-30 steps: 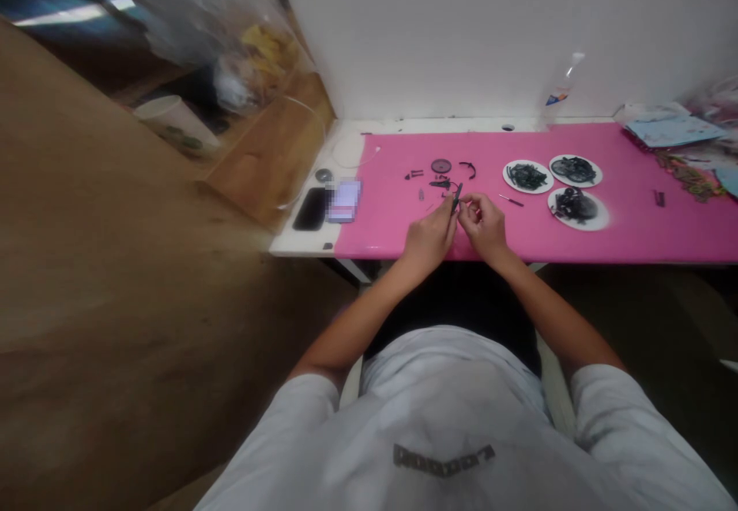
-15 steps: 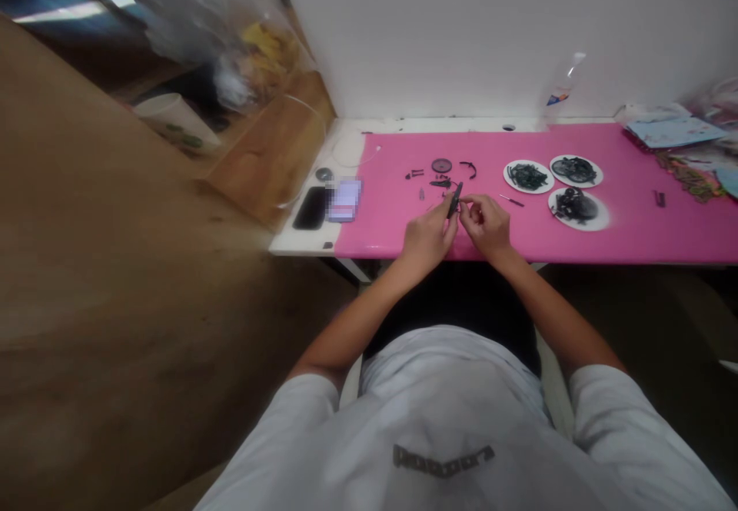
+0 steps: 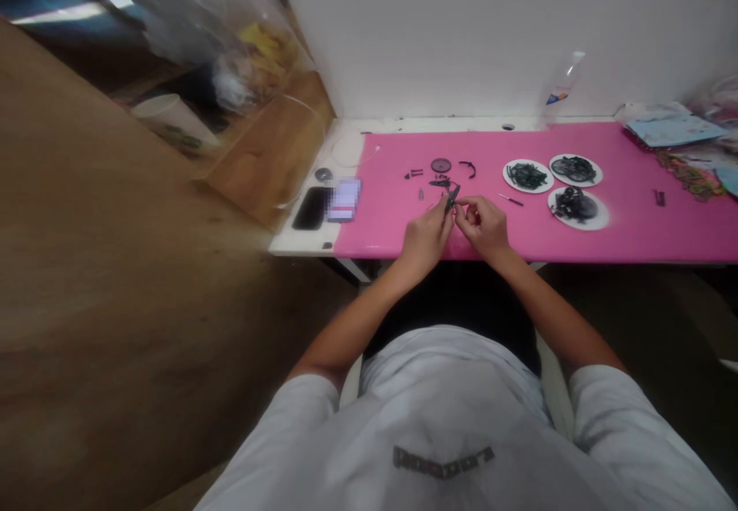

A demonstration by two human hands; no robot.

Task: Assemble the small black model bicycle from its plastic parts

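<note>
Over the pink mat, near its front edge, my left hand is closed on a small dark part, which points up and away. Against the part's right side, my right hand has its fingers pinched together; whatever is between them is too small to make out. Just beyond my hands lie a dark round disc, a curved black piece, a black elongated piece and small dark bits. A thin screwdriver-like tool rests to the right of my right hand.
Three white plates of black parts, left, back and front, stand on the right. A black phone lies at the left. A clear bottle stands behind, and packets fill the far right.
The dark part has turned slightly in my left hand and shows a different side. My right hand has shifted a little to the left, its fingertips closer to the part.
</note>
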